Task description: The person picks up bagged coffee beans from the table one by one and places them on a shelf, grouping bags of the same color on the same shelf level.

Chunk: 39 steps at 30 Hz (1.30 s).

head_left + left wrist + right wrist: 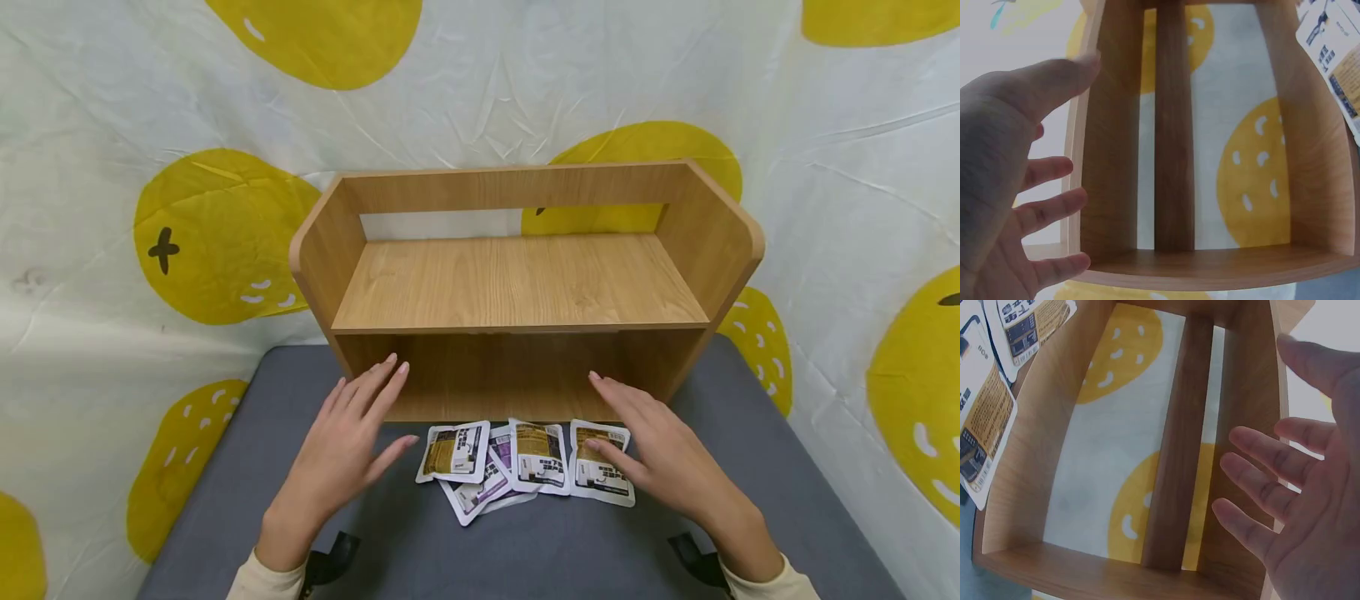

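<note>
Both hands hover in front of a two-level wooden shelf (517,283), fingers spread and holding nothing. My left hand (337,458) is left of a small group of white-edged packets; my right hand (667,450) is over the right end of that group. A brown-labelled packet (455,452) lies at the left, another brown packet (538,457) in the middle, and a third brown packet (602,475) partly behind the right thumb. A purple-labelled packet (480,492) lies partly under the others. In the wrist views, the left hand (1016,169) and right hand (1310,469) stand before the lower compartment.
The shelf stands on a grey table (450,558), its upper board (517,279) bare wood. Behind and around hangs a white cloth (495,92) printed with yellow figures. Black straps (333,558) show at the wrists.
</note>
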Motion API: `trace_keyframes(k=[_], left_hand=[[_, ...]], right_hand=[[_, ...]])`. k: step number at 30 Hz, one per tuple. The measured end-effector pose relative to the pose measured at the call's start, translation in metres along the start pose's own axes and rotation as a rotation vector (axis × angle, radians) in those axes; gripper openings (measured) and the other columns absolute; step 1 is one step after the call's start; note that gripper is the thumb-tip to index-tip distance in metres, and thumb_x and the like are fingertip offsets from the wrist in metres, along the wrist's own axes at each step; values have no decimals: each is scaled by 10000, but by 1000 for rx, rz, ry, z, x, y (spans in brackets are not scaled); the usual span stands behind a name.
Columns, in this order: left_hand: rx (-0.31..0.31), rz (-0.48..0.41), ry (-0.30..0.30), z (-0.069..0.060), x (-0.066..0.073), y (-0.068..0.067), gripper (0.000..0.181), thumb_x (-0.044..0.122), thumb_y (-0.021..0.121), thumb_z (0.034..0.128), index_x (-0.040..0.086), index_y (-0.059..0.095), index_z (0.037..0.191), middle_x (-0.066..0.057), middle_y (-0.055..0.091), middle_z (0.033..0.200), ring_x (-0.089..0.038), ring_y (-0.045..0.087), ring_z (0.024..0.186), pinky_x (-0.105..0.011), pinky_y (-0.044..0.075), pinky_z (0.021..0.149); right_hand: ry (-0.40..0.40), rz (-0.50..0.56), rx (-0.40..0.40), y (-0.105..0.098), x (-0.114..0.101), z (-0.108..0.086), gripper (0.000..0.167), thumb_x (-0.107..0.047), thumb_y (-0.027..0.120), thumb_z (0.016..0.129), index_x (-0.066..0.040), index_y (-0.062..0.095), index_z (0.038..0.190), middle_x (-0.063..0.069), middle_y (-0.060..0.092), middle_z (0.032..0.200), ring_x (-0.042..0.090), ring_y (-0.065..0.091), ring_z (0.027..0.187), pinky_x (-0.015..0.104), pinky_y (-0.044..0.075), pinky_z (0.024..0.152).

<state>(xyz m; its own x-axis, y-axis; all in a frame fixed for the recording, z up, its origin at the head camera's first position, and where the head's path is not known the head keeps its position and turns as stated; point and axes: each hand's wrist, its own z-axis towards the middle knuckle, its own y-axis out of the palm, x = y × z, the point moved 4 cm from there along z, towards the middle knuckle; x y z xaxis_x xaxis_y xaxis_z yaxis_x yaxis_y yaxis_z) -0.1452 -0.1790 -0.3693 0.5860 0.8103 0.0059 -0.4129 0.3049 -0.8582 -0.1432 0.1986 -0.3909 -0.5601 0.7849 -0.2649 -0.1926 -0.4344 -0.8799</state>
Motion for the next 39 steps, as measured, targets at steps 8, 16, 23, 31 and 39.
trace_keyframes(k=[8,16,23,31,39], left_hand=[[183,-179,-58,-2,-18,-11,666,435,611,1006,130,416,1565,-126,574,1411,-285,603,1195,-469,580,915],[348,-361,-105,-3,-39,-14,681,501,593,987,81,488,1512,-107,656,1289,-261,657,1044,-152,472,1007],[463,-405,-152,-6,-57,-18,738,52,846,819,25,514,1478,-110,697,1202,-229,680,958,-134,514,933],[523,-430,-223,-5,-71,-18,916,-174,848,678,57,503,1495,-171,702,1140,-251,672,893,-106,538,882],[604,-545,-279,6,-68,-34,798,-263,737,743,2,519,1465,-308,622,1081,-209,626,920,-109,551,869]], right_hand=[[22,88,30,-1,0,-1,804,-282,809,880,-228,403,1572,13,562,1473,214,584,1281,489,595,919],[-21,169,55,5,0,1,795,-170,842,841,-175,460,1538,-15,642,1368,158,662,1150,325,600,884],[-17,254,50,16,6,2,738,-110,835,841,-146,505,1500,-22,668,1301,190,664,1153,407,613,893],[-20,306,58,27,8,1,713,-104,849,819,-109,542,1462,-21,684,1263,217,668,1134,328,590,922],[-19,398,36,34,9,-1,709,-100,842,828,-85,534,1467,1,727,1208,203,706,1077,396,622,875]])
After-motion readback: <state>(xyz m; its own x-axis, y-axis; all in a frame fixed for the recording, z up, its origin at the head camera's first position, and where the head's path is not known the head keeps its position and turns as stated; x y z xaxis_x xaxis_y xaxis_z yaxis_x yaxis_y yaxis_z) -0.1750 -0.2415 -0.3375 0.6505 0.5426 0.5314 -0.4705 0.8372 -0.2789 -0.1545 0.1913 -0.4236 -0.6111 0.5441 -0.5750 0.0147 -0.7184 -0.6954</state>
